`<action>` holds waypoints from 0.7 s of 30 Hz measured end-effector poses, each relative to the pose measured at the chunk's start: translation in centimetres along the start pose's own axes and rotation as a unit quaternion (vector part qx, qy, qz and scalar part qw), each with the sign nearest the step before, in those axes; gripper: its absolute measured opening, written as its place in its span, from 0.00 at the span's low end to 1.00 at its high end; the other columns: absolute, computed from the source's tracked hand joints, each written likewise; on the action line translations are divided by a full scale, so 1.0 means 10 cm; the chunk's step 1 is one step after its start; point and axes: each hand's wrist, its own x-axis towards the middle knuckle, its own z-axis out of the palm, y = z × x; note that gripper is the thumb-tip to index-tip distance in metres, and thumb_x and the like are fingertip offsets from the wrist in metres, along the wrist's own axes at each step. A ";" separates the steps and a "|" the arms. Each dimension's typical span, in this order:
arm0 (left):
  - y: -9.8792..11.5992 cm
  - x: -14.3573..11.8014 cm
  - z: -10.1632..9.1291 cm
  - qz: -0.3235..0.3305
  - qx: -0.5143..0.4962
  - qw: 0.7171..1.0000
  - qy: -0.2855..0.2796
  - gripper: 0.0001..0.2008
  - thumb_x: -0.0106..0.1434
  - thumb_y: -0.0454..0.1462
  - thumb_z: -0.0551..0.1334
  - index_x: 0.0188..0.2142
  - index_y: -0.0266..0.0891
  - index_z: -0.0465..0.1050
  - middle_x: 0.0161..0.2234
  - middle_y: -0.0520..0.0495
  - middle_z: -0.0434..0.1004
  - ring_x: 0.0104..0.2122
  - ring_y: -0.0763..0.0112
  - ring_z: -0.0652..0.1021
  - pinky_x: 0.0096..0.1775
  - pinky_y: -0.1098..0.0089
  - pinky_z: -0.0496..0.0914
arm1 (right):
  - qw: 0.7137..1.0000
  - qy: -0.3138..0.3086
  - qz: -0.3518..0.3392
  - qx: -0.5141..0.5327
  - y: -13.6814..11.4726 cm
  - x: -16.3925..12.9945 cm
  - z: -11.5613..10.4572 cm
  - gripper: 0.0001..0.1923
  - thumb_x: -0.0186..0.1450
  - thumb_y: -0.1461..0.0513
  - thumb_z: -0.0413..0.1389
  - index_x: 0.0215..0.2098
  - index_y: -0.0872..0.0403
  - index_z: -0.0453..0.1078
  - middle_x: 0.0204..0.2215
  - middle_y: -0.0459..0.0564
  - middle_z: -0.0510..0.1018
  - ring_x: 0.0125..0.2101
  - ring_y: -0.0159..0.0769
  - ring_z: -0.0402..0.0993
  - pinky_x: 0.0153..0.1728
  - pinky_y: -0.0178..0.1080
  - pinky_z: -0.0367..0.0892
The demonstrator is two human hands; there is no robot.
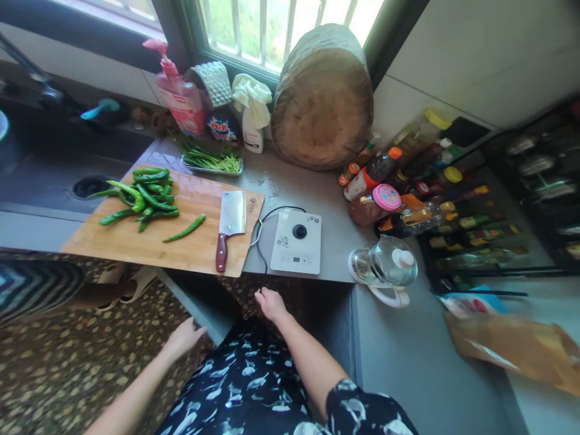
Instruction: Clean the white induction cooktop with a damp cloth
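Grey worktop [335, 241] under the window, and we have both hands low at its front edge: left hand [186, 336] and right hand [270, 303], fingers loosely curled, each grip empty. Cleaver [230, 226] lies on the cutting board [136, 241] just beyond, handle pointing toward us, nearer the right hand; green chillies [147, 196] sit left of the cleaver.

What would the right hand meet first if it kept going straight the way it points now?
Probably the counter's front edge, then the white induction hob just beyond it. The right hand is below the counter and points up and away; depth is hard to judge, so height matters.
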 end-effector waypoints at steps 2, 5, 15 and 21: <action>0.20 -0.04 0.21 -0.014 -0.055 0.998 -0.034 0.16 0.45 0.42 0.64 0.34 0.40 0.70 0.26 0.45 0.77 0.30 0.55 0.79 0.32 0.63 0.73 | 0.998 0.001 -0.044 -0.045 -0.13 -0.30 -0.30 0.14 0.63 0.55 0.50 0.24 0.52 0.67 0.21 0.45 0.74 0.27 0.35 0.71 0.34 0.35 0.62; 0.42 -0.05 0.41 -0.074 -0.216 0.972 -0.060 0.23 0.49 0.37 0.65 0.45 0.39 0.66 0.29 0.47 0.76 0.31 0.63 0.79 0.33 0.67 0.73 | 0.997 -0.053 -0.045 0.014 -0.37 -0.66 -0.64 0.13 0.65 0.56 0.48 0.27 0.52 0.67 0.18 0.42 0.73 0.22 0.31 0.69 0.30 0.33 0.62; 0.62 0.29 0.48 -0.175 -0.580 0.786 -0.122 0.26 0.50 0.18 0.54 0.45 0.42 0.63 0.35 0.47 0.74 0.34 0.70 0.78 0.39 0.64 0.73 | 0.975 -0.105 -0.007 0.195 -0.20 -0.42 0.14 0.13 0.65 0.56 0.48 0.34 0.55 0.70 0.27 0.46 0.77 0.31 0.31 0.72 0.39 0.34 0.65; 0.88 0.47 0.54 -0.225 -0.617 0.745 -0.115 0.10 0.48 0.20 0.52 0.26 0.33 0.65 0.28 0.42 0.74 0.30 0.66 0.77 0.34 0.66 0.74 | 0.998 -0.045 -0.027 0.018 -0.07 -0.04 0.54 0.12 0.62 0.66 0.49 0.41 0.55 0.71 0.41 0.51 0.75 0.44 0.38 0.70 0.49 0.39 0.62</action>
